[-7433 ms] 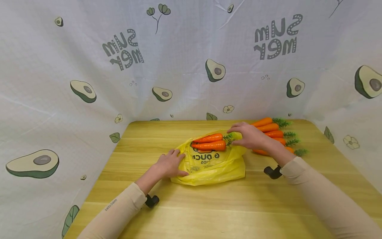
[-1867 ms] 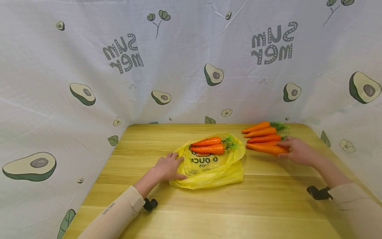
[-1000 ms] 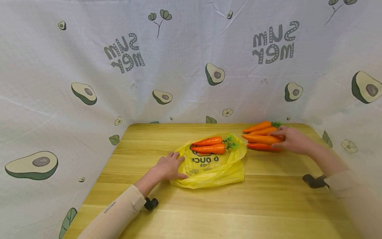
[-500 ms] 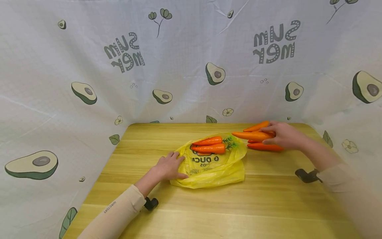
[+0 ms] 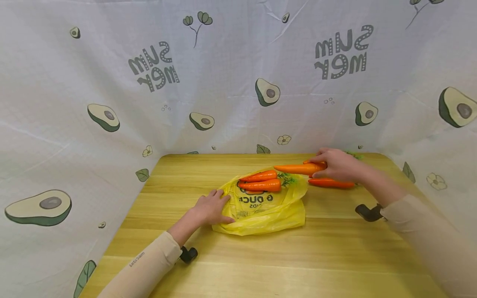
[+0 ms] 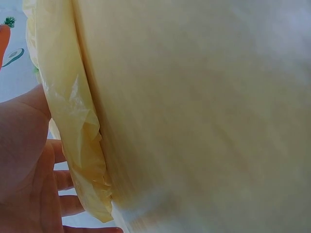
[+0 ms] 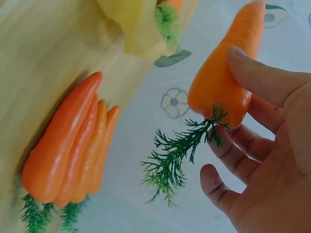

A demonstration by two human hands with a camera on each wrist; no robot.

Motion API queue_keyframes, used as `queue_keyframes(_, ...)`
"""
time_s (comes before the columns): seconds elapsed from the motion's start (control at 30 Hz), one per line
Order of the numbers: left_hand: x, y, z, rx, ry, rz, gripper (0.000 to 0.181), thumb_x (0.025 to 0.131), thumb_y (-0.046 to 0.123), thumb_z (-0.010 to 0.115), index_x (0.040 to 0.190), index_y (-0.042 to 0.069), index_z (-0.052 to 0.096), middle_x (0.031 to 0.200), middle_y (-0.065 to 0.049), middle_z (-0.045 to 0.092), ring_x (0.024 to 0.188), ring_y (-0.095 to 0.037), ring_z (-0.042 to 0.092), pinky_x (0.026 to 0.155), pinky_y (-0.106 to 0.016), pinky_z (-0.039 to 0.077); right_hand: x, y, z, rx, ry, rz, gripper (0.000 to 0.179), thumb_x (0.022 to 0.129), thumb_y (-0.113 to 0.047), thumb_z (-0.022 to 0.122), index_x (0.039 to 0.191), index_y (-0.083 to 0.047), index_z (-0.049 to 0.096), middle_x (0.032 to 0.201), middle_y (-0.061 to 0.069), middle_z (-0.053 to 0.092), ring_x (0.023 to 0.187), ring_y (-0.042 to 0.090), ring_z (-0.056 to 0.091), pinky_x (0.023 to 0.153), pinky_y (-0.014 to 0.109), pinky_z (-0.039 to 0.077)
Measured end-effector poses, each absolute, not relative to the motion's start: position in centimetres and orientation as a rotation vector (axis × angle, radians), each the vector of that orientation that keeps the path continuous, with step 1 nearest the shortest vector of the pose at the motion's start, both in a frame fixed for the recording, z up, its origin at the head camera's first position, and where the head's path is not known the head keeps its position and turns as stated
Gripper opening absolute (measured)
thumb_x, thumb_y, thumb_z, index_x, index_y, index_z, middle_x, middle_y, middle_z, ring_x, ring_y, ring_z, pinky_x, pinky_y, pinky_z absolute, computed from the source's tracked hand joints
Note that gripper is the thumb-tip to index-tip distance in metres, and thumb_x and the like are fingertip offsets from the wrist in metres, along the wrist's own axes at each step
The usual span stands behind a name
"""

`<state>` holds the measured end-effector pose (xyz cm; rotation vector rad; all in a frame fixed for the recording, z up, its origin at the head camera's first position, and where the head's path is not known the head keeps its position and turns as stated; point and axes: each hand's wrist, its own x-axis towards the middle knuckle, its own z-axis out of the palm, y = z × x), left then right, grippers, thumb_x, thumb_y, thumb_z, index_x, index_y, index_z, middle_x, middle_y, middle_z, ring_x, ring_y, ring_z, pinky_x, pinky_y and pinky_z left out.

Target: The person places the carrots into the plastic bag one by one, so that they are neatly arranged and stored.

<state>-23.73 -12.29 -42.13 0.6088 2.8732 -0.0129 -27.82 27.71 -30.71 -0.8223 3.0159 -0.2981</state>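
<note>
In the head view a crumpled yellow plastic bag (image 5: 272, 221) lies on the table, its mouth spread. Two orange-red carrots (image 5: 261, 185) with green tops lie side by side in it, over the printed duck. My left hand (image 5: 211, 209) rests at the bag's left edge, fingers and thumb spread; in the left wrist view the yellow film (image 6: 73, 126) passes in front of its fingers. My right hand (image 5: 339, 164) pinches an orange carrot (image 5: 296, 169) near its leafy end. The carrot's tip points left, over the bag's far right rim. Its feathery green top (image 7: 170, 160) hangs free in the right wrist view.
Several more carrots (image 7: 48, 165) lie in a row on the table right of the bag, partly hidden behind my right hand in the head view. The wooden table (image 5: 261, 265) ends at a white curtain (image 5: 223, 103) printed with avocados.
My right hand has picked up the nearest carrot of the right-hand row and carried it left, toward the bag. My left hand has stayed at the bag's left edge.
</note>
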Motion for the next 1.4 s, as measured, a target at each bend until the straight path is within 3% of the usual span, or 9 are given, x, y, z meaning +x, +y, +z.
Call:
queue_keyframes(0.67,-23.6,-12.2,-41.9,0.619,2.874,-0.020,0.087,0.085,0.070,0.064,0.153,0.019,0.044,0.158,-0.010,0.037,0.144,-0.033,0.036,0.099,-0.055,0.046,-28.6,23.1,-30.8,-0.904,2.939,-0.220,0.049,0.085,-0.031,0.081,0.128,-0.008,0.071,0.107,0.007,0.063,0.088,0.021,0.057,0.079,0.043,0.049)
queue_keyframes(0.93,-23.6,-12.2,-41.9,0.613,2.873,-0.020,0.087,0.085,0.070,0.064,0.153,0.019,0.044,0.158,-0.011,0.037,0.145,-0.034,0.037,0.099,-0.056,0.046,-28.8,21.5,-31.3,-0.921,2.919,-0.211,0.050,0.086,-0.031,0.080,0.129,-0.008,0.070,0.131,0.020,0.062,0.113,0.037,0.061,0.093,0.054,0.050)
queue_keyframes(1.17,-23.6,-12.2,-42.0,0.610,2.871,-0.016,0.087,0.085,0.071,0.064,0.153,0.019,0.044,0.159,-0.011,0.036,0.146,-0.034,0.036,0.099,-0.057,0.045,-29.2,19.9,-31.6,-0.925,2.908,-0.192,0.050,0.086,-0.035,0.081,0.129,-0.011,0.071,0.128,0.015,0.064,0.103,0.029,0.062,0.085,0.047,0.052)
queue_keyframes(1.4,-23.7,-12.2,-42.2,0.606,2.872,-0.028,0.088,0.085,0.071,0.064,0.153,0.020,0.044,0.160,-0.011,0.035,0.146,-0.035,0.035,0.100,-0.057,0.045,-29.6,18.4,-32.1,-0.932,2.875,-0.184,0.053,0.084,-0.037,0.082,0.128,-0.011,0.071,0.110,0.007,0.065,0.086,0.020,0.057,0.072,0.036,0.048)
